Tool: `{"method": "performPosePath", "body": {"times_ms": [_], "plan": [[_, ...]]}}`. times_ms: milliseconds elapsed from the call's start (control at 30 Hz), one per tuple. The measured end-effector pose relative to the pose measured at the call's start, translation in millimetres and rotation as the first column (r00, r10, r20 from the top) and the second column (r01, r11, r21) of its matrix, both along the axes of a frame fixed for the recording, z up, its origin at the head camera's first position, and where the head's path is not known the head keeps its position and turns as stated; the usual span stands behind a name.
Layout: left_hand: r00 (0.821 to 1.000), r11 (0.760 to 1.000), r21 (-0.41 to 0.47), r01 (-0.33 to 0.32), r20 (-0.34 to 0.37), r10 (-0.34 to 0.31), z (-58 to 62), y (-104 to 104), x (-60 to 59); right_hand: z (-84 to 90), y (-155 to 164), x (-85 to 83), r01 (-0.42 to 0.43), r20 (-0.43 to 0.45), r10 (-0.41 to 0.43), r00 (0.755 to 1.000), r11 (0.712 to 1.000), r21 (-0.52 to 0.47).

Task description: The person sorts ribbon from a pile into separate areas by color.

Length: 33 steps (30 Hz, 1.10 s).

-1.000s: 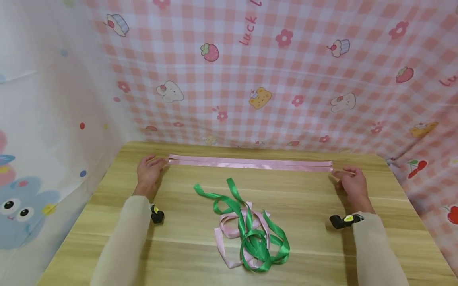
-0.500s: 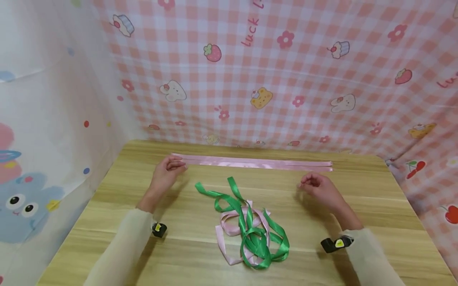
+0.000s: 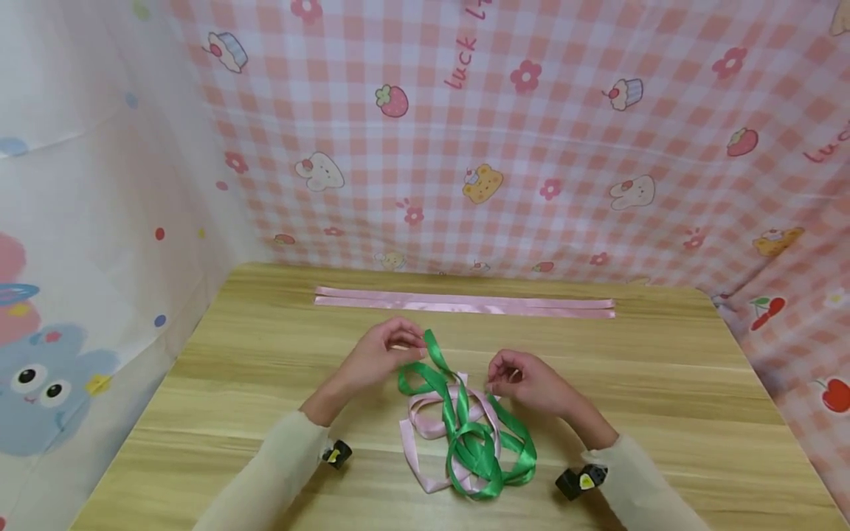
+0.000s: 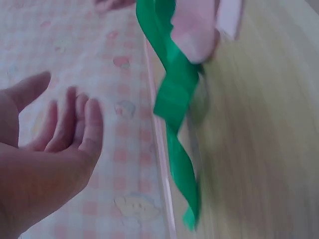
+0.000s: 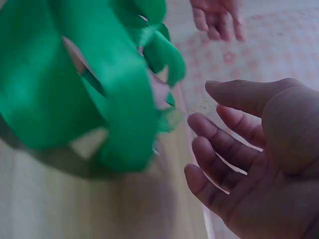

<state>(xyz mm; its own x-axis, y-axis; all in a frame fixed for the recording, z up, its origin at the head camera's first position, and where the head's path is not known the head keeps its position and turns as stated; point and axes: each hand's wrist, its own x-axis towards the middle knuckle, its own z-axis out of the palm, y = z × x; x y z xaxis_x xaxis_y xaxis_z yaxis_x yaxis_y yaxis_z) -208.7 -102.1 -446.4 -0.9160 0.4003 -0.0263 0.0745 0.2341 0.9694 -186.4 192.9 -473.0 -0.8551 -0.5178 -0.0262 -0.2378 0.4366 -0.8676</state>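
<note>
A tangle of green ribbon [image 3: 474,431] and pink ribbon [image 3: 420,426] lies in the middle of the wooden table [image 3: 664,398]. My left hand [image 3: 390,345] hovers at the tangle's upper left, beside a raised green loop. The left wrist view shows that hand [image 4: 60,139] with relaxed fingers, holding nothing, and the green ribbon [image 4: 175,94] a little apart from it. My right hand [image 3: 513,375] sits at the tangle's upper right. Its fingers [image 5: 219,149] are loosely curled and empty, close to the green loops [image 5: 104,84].
Two straight pink ribbon strips [image 3: 465,303] lie side by side along the table's far edge. A pink checked cloth [image 3: 505,147] hangs behind and to the right, and a white cartoon-print cloth [image 3: 80,258] on the left. Small black wrist cameras [image 3: 337,453] show at the sleeves.
Both hands have let go of the ends of the straight pink strips and come inward and nearer, to either side of the ribbon tangle. The strips stay flat.
</note>
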Motion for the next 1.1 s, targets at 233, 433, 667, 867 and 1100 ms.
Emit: {"method": "performPosePath", "body": {"times_ms": [233,433,667,867,1100], "plan": [[0.979,0.978,-0.055,0.199,-0.041,-0.202,-13.7,32,4.0,-14.9,-15,2.9,-0.029,-0.003,0.029,1.000,0.999,0.044],[0.966,0.964,-0.073,0.256,-0.011,-0.257,-23.0,49,7.1,-20.2,-21,7.1,-0.037,0.012,0.036,0.999,0.998,0.049],[0.946,0.938,-0.127,0.323,0.071,-0.316,-25.6,49,11.6,-13.5,-21,12.4,-0.004,-0.021,0.004,1.000,1.000,0.026],[0.928,0.904,-0.215,0.370,0.051,-0.368,-24.0,46,17.7,-0.2,-22,16.5,0.029,-0.007,-0.029,1.000,0.999,-0.037],[0.932,0.918,-0.200,0.343,-0.049,-0.359,-17.6,45,20.8,9.6,-21,17.8,0.005,0.065,0.003,0.998,0.992,-0.124]]}}
